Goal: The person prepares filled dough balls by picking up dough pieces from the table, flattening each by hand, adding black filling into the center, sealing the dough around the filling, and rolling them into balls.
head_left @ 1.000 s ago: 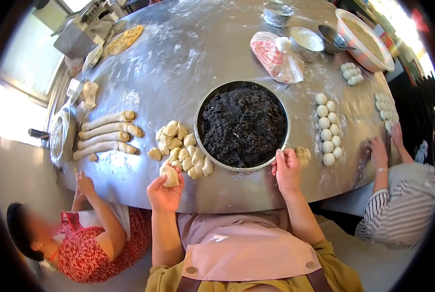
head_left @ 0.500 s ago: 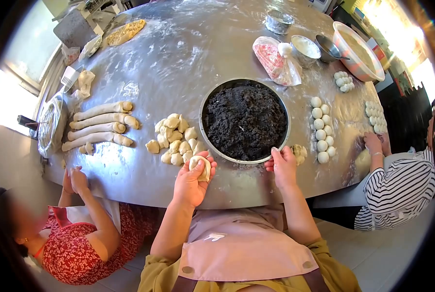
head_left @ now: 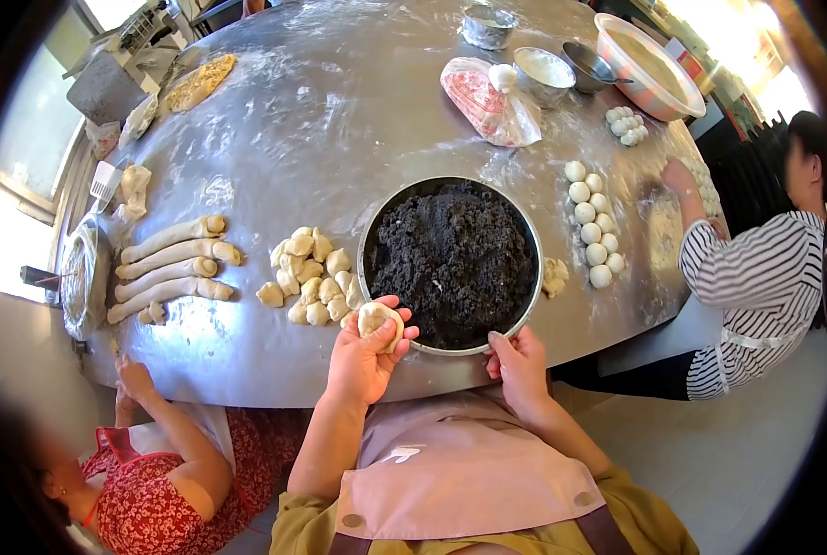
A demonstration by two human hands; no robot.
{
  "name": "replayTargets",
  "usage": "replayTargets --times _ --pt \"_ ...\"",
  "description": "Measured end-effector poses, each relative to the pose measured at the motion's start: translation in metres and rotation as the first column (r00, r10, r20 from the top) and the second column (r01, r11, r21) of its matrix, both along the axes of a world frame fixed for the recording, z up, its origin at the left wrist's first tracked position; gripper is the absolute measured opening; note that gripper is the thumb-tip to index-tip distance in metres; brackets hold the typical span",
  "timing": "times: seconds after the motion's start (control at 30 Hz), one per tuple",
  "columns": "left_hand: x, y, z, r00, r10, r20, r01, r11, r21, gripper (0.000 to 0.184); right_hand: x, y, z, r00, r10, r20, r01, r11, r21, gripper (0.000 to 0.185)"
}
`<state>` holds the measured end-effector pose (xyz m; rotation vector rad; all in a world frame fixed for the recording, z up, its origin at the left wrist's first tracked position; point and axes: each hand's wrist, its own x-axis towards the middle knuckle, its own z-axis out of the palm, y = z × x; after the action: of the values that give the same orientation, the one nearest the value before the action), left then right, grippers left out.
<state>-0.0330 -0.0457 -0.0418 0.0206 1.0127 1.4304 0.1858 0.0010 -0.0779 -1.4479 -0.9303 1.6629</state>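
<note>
Left hand [head_left: 362,356]: Our fingers cup a dough piece [head_left: 377,330] from below and behind, with the thumb pressed onto its face. We hold it raised above the near edge of the table [head_left: 275,370], at the near-left rim of the bowl [head_left: 450,351].
Right hand [head_left: 521,363]: Our fingers are curled in, with the thumb extended to the near-right rim of the bowl. We cannot tell whether the thumb and finger pinch the rim or a thin tool.
Bowl: We have it upright at the near edge, in front of us, filled with dark filling [head_left: 455,259].
Dough lumps [head_left: 311,277]: We see them grouped just left of the bowl.
Dough ropes [head_left: 174,270]: Four lie side by side toward the left edge.
Small dough pile [head_left: 555,277]: It sits just right of the bowl.
White balls [head_left: 584,214]: We see two rows between the small dough pile and the right edge.
Far right part: A tied bag [head_left: 490,100], two metal bowls [head_left: 489,28], a dark pan [head_left: 586,67] and a large basin [head_left: 649,69] stand here.
Co-workers: One in stripes [head_left: 755,287] reaches over the right edge; one in red [head_left: 159,499] sits at the near-left corner, hands together.
</note>
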Motion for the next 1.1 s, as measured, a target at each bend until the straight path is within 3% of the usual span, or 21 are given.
replayTargets --times 0.1,0.13,0.17,0.23,0.3,0.37,0.5,0.63,0.73,0.93,1.1 --pt "0.004 0.001 0.009 0.999 0.009 0.034 -0.010 0.999 0.036 0.030 0.030 0.009 0.022 0.936 0.274 0.220 -0.246 0.958 -0.146 0.017" --pt "0.005 0.003 0.012 0.998 0.019 0.053 -0.022 0.998 0.052 0.030 0.040 0.017 0.031 0.886 0.318 0.339 -0.300 0.948 -0.107 0.020" --pt "0.006 0.005 0.012 0.997 0.028 0.078 -0.033 0.998 0.061 0.030 0.049 0.025 0.033 0.846 0.244 0.474 -0.313 0.947 0.071 0.019" --pt "0.008 0.009 0.012 0.991 0.039 0.125 -0.049 0.996 0.080 0.030 0.052 0.050 0.049 0.727 0.041 0.685 -0.462 0.767 0.445 0.025" --pt "0.008 0.011 0.003 0.993 -0.045 0.108 0.030 0.991 0.130 0.029 0.030 0.071 0.075 0.749 0.017 0.662 -0.482 0.699 0.527 0.038" --pt "0.010 0.012 0.002 0.988 -0.134 0.081 0.116 0.974 0.196 0.029 0.008 0.094 0.071 0.657 0.015 0.754 -0.583 0.644 0.495 0.044" --pt "0.018 0.009 0.017 0.993 -0.078 0.093 0.059 0.980 0.192 0.024 -0.016 0.117 0.045 0.533 -0.030 0.846 -0.741 0.466 0.483 0.052" --pt "0.015 0.007 0.021 0.991 -0.023 0.134 0.001 0.987 0.158 0.025 -0.026 0.113 0.044 0.447 0.009 0.895 -0.732 0.579 0.360 0.043" --pt "0.018 0.012 0.011 0.972 -0.099 0.215 0.058 0.981 0.186 0.028 -0.030 0.107 0.048 0.391 0.019 0.920 -0.726 0.621 0.295 0.036" --pt "0.034 0.023 0.022 0.966 -0.167 0.196 0.139 0.979 0.152 0.027 -0.018 0.107 0.048 0.398 0.071 0.915 -0.798 0.518 0.307 0.030" --pt "0.039 0.037 0.028 0.977 -0.096 0.188 0.074 0.990 0.117 0.028 -0.027 0.113 0.076 0.611 0.303 0.731 -0.713 0.612 0.342 0.032"
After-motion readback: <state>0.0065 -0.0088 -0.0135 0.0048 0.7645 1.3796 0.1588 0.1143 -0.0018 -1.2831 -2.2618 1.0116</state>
